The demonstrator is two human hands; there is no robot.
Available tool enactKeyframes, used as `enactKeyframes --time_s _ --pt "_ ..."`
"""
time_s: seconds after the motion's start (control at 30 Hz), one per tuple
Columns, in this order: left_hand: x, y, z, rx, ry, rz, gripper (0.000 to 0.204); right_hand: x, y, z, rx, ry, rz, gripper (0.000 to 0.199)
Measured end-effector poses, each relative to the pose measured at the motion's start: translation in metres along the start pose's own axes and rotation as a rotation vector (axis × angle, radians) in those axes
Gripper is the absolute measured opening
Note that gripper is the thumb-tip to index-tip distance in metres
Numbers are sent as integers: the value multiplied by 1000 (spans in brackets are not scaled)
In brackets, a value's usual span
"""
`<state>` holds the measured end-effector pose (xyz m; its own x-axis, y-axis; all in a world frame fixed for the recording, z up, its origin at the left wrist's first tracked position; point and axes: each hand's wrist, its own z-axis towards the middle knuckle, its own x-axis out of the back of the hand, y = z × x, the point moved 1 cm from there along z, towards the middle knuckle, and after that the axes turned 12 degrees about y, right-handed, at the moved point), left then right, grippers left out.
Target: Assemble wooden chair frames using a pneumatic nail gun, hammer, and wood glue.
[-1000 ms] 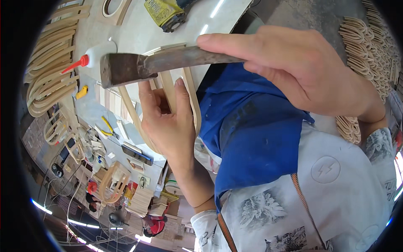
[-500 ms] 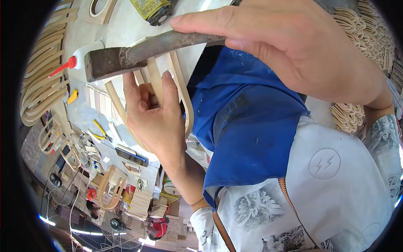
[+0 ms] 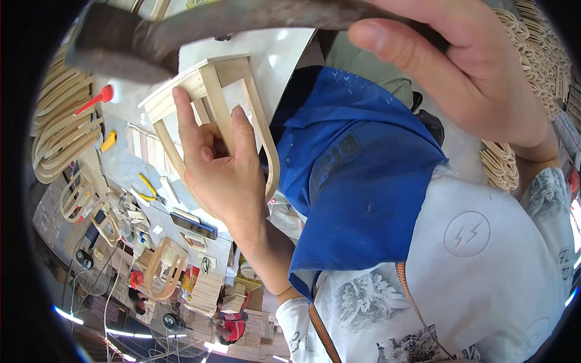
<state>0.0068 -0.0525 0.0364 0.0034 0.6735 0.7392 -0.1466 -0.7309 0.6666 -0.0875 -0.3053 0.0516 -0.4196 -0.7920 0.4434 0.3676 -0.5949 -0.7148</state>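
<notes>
Assembly is judged to be well advanced in the head view: a pale wooden frame is held over the near part of the worktop, just left of the blue apron. Its rail is bent into a U, a middle slat is set lengthwise between the sides, and a flat crosspiece is fitted across the far end. By these signs the main parts are judged to be already joined; whether every joint is tight cannot be told. The wood is seen pale and bare, and what else is left undone on it cannot be made out.

The middle slat is grasped by the left hand, with the thumb laid on one side, the index finger stretched toward the crosspiece and the other fingers curled. A dark hammer is gripped by the handle in the right hand, some of whose fingers are cut off by the upper edge. The hammer head appears to be raised, apart from the crosspiece, though the gap cannot be judged well.

Farther left, a glue bottle with a red nozzle, yellow-handled pliers and stacked curved pieces are seen, the last not built into the held work.
</notes>
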Motion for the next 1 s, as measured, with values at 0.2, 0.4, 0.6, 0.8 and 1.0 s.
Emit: enactKeyframes --time_s 0.2,0.4,0.6,0.8,1.0 --pt "20 13 4 98 14 -226 61 23 -1 -8 -239 -78 26 53" --pt "16 -17 17 352 -80 -588 56 22 -22 -1 -401 -50 -14 47" --pt "4 -42 25 395 -154 -698 57 6 -26 24 -432 -330 -83 47" --pt "3 -38 38 387 -192 -592 62 -19 -23 41 -331 -442 -141 48" --pt "0 -29 52 354 -178 -448 68 -28 -29 56 -304 -548 -262 51"
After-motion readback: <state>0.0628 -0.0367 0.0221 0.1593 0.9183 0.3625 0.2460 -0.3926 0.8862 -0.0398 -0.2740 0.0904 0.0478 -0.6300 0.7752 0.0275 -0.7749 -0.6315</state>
